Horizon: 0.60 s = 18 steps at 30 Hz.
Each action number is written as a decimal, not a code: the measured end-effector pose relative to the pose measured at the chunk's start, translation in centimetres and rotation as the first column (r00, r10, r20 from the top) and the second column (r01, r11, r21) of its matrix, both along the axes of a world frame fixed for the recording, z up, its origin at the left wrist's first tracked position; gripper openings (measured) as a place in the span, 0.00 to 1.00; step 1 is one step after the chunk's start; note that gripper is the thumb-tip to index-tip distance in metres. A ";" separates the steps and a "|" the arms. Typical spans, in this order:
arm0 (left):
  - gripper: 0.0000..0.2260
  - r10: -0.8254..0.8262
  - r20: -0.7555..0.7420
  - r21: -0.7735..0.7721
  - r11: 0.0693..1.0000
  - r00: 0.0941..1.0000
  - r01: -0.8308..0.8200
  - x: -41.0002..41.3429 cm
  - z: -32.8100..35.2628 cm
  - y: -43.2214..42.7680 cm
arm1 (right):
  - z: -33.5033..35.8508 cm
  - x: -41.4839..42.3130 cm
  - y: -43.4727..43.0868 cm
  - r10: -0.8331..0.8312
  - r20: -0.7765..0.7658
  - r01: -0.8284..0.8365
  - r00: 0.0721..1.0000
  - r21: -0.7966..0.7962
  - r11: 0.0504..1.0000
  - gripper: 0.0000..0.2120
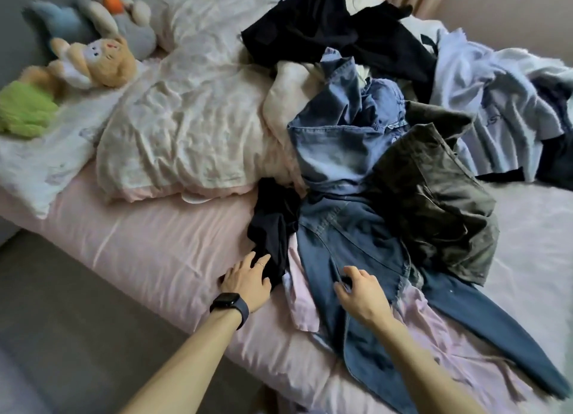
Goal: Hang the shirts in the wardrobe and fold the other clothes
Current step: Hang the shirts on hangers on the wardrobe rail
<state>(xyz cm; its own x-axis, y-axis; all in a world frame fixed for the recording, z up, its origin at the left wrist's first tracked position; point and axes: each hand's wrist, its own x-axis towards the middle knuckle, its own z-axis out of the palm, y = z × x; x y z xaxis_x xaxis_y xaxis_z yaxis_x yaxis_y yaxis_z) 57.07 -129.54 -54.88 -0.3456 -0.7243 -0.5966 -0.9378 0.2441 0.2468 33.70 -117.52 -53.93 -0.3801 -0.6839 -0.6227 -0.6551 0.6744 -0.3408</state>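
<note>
The bed [139, 243], covered by a pink sheet, takes up most of the view. A crumpled cream duvet [186, 119] is bunched across its middle, and soft toys [93, 60] are lined up at the head end. A loose pile of clothes [387, 134] is spread over the right half: a pale blue shirt [496, 103] at the far side, olive trousers [434, 203] nearer, and dark jeans [356, 243] sprawled toward the near edge with one leg trailing off to the right. A black garment [273, 227] is draped just left of the jeans, touching them.

The left hand [246, 279] is laid on the lower end of the black garment with fingers spread and fairly straight; no pinch can be made out. The right hand [361, 292] is curled on the jeans, and a fold of denim near the centre seam is gripped.

The step in hand is judged to be the freeing of one piece from the pile. The jeans are partly pinned under the olive trousers, so a slow, low pull toward the near edge is advised, with the neighbouring cloth held down. Once free, the jeans should be smoothed flat on the bare sheet before any fold is made. The shirt is best left uncreased for hanging.
</note>
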 end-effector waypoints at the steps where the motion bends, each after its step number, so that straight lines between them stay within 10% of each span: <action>1: 0.28 -0.014 0.007 -0.004 1.000 1.000 0.014 -0.1 -1.3 -0.3 | -1.4 0.3 -0.2 -0.007 -0.003 0.007 1.000 0.012 1.000 0.23; 7: 0.34 -0.148 0.071 0.078 0.987 0.986 0.143 0.3 -8.3 -0.9 | -8.8 2.4 -1.4 0.035 -0.121 -0.021 0.992 0.114 0.993 0.38; 12: 0.35 -0.154 0.082 0.127 0.982 0.985 0.143 0.3 -10.3 -0.1 | -11.2 3.0 -1.9 0.143 -0.349 -0.128 0.926 0.068 0.989 0.17; 18: 0.31 -0.163 0.107 0.199 0.970 0.981 0.140 -0.2 -6.7 0.0 | -5.4 0.8 -0.7 -0.052 -0.240 0.004 0.969 -0.197 0.980 0.09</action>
